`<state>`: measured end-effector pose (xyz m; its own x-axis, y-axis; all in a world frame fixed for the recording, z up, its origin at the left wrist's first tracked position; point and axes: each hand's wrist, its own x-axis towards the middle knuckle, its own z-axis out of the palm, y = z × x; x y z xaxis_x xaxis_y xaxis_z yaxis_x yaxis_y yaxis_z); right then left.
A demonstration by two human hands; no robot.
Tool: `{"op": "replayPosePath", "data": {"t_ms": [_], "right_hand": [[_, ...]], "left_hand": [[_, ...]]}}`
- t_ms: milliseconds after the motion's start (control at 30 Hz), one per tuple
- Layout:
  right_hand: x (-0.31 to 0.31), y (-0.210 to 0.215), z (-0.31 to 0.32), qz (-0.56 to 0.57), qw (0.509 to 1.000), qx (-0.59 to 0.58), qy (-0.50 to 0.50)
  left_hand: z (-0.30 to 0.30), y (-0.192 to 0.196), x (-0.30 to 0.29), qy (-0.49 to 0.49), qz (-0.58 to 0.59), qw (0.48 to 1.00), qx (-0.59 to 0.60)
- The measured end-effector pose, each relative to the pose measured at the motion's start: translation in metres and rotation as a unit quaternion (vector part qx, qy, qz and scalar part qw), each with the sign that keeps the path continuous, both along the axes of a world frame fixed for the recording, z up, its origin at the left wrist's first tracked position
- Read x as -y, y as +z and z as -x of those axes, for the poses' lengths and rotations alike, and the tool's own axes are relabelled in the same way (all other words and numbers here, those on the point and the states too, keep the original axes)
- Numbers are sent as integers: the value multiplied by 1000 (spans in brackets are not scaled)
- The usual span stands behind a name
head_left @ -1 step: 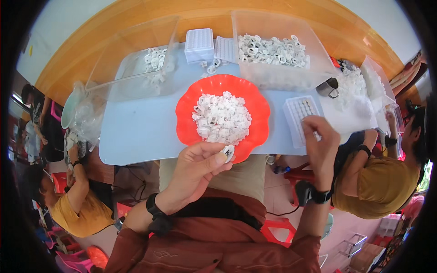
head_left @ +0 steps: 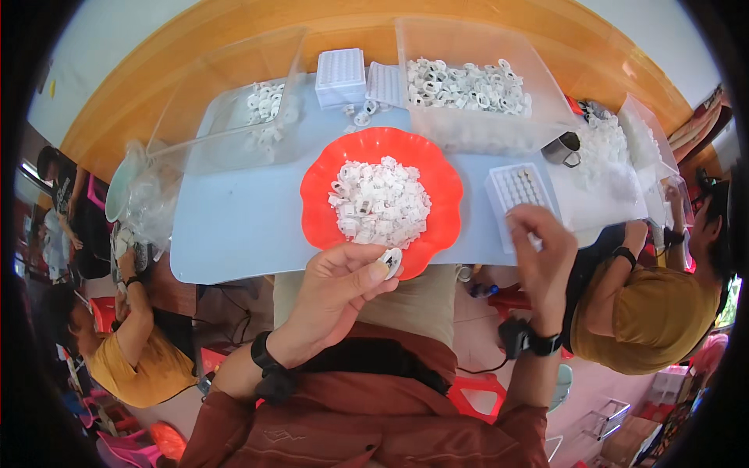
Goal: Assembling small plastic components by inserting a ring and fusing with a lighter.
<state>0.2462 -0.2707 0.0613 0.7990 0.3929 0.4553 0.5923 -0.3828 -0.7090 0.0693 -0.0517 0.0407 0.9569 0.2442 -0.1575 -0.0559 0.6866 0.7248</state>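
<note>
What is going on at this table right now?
A person sits at a pale blue table. Their left hand pinches a small white ring piece at the near rim of an orange plate heaped with small white parts. Their right hand rests on a white grid tray. Clear bins of similar parts stand behind, and other people sit at both sides.

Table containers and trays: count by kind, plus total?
Clear plastic bins: 3
Orange scalloped plate: 1
White gridded trays: 3
Small metal cup: 1
Total: 8
The loose white parts are too many to count.
</note>
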Motion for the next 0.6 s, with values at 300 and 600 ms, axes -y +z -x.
{"op": "replayPosePath", "data": {"t_ms": [300, 600], "right_hand": [[-52, -12, 76, -205, 958, -84, 182], [-71, -24, 83, -228, 959, -37, 166]], "left_hand": [[0, 1, 4, -7, 20, 1000, 14], [1, 0, 6, 5, 43, 999, 27]]}}
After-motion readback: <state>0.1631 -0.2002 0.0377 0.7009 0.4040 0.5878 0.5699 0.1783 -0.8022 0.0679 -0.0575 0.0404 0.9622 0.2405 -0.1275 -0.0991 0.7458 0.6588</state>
